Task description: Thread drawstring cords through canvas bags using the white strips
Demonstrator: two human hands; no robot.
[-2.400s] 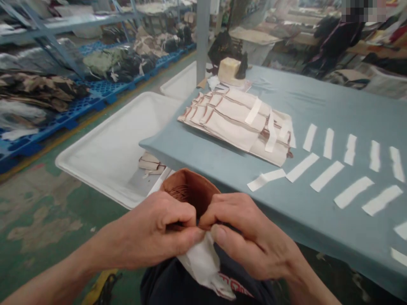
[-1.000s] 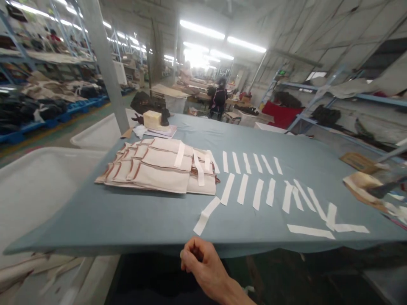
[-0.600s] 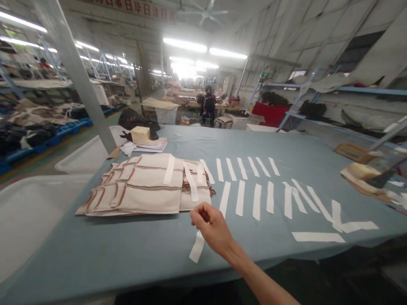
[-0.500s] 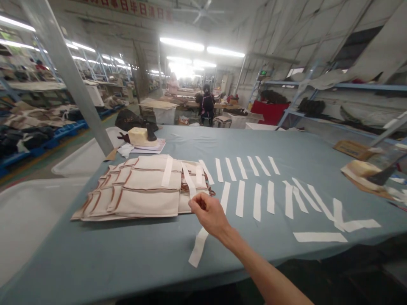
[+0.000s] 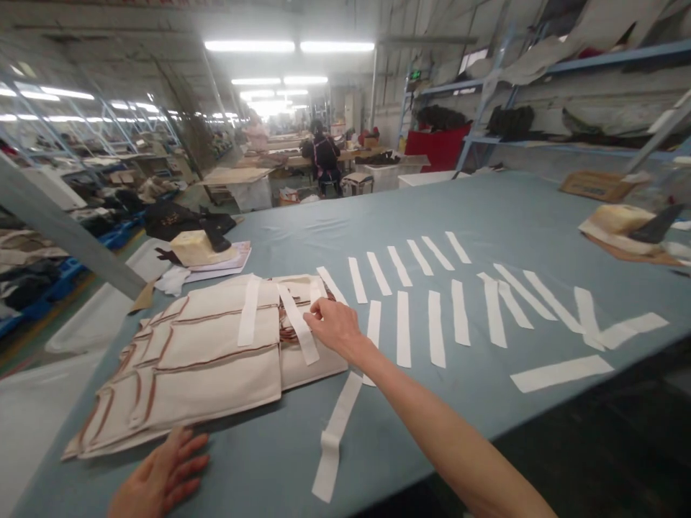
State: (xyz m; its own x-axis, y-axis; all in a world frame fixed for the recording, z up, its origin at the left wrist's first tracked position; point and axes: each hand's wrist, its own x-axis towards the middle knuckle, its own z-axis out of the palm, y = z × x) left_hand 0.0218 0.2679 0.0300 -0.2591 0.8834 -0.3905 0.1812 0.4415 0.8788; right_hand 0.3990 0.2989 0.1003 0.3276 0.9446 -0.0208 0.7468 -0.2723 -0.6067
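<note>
A stack of cream canvas pieces with brown edging (image 5: 199, 360) lies on the blue-grey table (image 5: 486, 208). White strips (image 5: 249, 309) lie across the stack. My right hand (image 5: 333, 325) reaches to the stack's right end, fingers curled and pinched at a white strip (image 5: 298, 325) there. My left hand (image 5: 159, 478) rests flat on the table just below the stack's near edge, fingers spread, holding nothing. Several more white strips (image 5: 435, 316) lie in rows to the right.
A yellowish block with a dark tool on papers (image 5: 202, 248) sits at the table's far left. White tubs (image 5: 102, 316) stand left of the table. A foam block and cardboard box (image 5: 620, 216) lie at far right. A seated person (image 5: 325, 158) works in the background.
The brown piece once held in both hands is gone from view. My right hand moved forward from the table edge to the stack's right end. My left hand came into view, flat on the table.
</note>
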